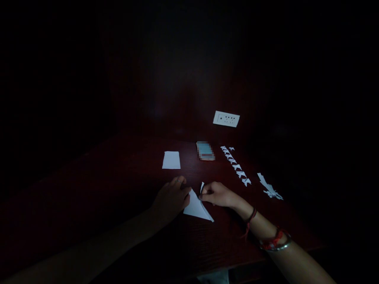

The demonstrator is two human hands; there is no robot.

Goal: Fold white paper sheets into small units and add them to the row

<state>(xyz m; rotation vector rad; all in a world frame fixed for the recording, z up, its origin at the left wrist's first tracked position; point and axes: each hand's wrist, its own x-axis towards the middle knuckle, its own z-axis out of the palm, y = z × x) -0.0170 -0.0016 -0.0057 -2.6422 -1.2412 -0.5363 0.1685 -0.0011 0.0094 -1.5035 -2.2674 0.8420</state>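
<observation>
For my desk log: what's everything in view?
Table: one, dark red, centre
Triangular paper: one, white, front centre
Paper strip: one, white, triangular paper's right edge
Squarish paper: one visible, white, farther back
Blurred object: one, bluish, right of squarish paper
Paper pieces: several, white, in row right of blurred object
Lone piece: one, white, row's far end
Strip pile: one, white, rightmost on table
Socket: one, white, back wall
Unclear item: one, pale, below table's front edge
Bracelets: several, red and silvery, right forearm
Ring: one, pale, left hand
Left hand: one, on triangular paper
Right hand: one, pinching paper strip
</observation>
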